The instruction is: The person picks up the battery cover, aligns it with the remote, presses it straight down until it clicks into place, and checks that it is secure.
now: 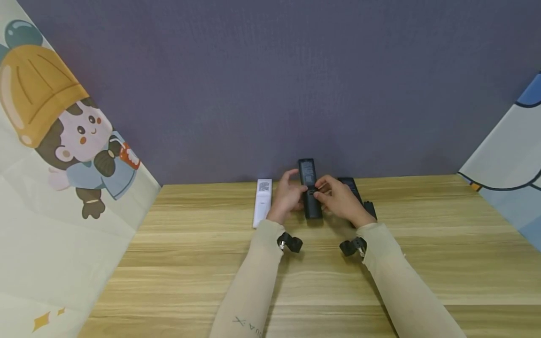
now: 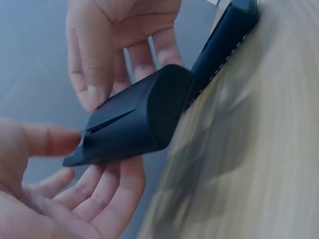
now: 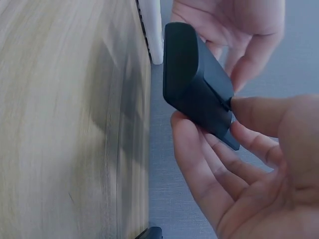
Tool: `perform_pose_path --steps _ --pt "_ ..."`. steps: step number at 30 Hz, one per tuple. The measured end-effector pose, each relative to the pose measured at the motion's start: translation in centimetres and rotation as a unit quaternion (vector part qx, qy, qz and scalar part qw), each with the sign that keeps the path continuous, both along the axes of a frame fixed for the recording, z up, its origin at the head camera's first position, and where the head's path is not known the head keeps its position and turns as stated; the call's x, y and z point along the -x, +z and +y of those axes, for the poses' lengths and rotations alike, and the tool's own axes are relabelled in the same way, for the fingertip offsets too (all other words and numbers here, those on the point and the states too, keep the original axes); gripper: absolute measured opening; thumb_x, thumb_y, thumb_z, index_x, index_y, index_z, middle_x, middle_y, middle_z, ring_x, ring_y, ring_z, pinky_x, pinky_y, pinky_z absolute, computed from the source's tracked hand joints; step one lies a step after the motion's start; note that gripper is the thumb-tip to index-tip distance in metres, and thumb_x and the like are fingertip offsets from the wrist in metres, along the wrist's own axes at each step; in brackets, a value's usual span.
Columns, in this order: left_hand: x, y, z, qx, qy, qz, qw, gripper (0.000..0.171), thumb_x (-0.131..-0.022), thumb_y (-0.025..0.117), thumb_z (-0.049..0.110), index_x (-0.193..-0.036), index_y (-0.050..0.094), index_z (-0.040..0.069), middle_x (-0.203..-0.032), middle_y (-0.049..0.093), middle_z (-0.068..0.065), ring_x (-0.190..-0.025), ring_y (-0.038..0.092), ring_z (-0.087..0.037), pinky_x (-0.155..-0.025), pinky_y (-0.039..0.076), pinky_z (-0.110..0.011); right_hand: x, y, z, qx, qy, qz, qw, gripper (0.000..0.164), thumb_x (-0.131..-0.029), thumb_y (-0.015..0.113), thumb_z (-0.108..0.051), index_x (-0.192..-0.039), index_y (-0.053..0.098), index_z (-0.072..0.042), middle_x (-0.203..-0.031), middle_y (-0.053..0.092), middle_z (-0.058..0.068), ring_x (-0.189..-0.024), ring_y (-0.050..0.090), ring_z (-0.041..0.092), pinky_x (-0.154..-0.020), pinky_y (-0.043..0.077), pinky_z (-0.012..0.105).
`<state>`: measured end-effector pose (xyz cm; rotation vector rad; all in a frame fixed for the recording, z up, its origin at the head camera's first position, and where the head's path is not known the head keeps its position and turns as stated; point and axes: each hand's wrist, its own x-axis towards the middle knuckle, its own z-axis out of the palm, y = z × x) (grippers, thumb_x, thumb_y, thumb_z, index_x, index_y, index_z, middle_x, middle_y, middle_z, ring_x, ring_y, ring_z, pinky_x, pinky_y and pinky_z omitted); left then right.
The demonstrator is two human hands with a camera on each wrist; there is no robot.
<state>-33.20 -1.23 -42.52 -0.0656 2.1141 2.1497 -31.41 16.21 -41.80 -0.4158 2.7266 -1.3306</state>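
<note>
Held above a wooden table (image 1: pixel 190 258) near a white remote (image 1: pixel 263 205), a black remote (image 1: pixel 313 208) is gripped by the left hand (image 1: pixel 288 197) and pinched near its middle by the right hand (image 1: pixel 340 200), and could be dropped if twisted by uneven pressing.

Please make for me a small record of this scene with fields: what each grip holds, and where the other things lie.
Held thing: black remote, raised above the wooden table
Left grip: holds the black remote at its left side
Right grip: holds it at its right side
Left of both: white remote, lying on the table, printed code near its far end
Right: second black remote, partly hidden
By right wrist: small dark piece, identity unclear
</note>
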Motion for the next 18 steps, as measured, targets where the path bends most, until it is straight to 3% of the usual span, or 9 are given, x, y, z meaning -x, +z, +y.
perform_pose_path --steps 4,9,18 --pt "0.0 0.5 -0.6 0.029 -0.045 0.031 0.9981 0.068 -0.088 0.067 -0.004 -0.146 0.053 0.029 -0.106 0.072 -0.017 -0.082 0.071 -0.025 -0.071 0.062 -0.043 0.0 0.0 0.0 0.009 -0.003 0.000 1.000 0.035 -0.105 0.058 -0.021 -0.136 0.050 -0.007 -0.124 0.063 0.024 -0.086 0.073 0.031 -0.071 0.062 0.045" --pt "0.0 0.9 -1.6 0.051 -0.103 0.036 0.9927 0.055 -0.089 0.071 -0.004 -0.137 0.062 0.023 -0.104 0.066 -0.012 -0.082 0.070 -0.021 -0.078 0.062 -0.043 0.0 0.2 -0.1 0.011 -0.009 -0.012 1.000 0.043 -0.105 0.058 -0.024 -0.144 0.045 -0.011 -0.126 0.063 0.023 -0.082 0.073 0.026 -0.072 0.062 0.046" --pt "0.1 0.7 -1.8 0.066 -0.123 0.040 0.9894 0.049 -0.089 0.072 -0.005 -0.131 0.067 0.019 -0.109 0.064 -0.013 -0.083 0.071 -0.020 -0.083 0.062 -0.048 -0.2 0.2 -0.2 0.009 -0.010 -0.014 1.000 0.043 -0.105 0.059 -0.024 -0.145 0.046 -0.013 -0.126 0.063 0.023 -0.083 0.073 0.029 -0.072 0.062 0.046"
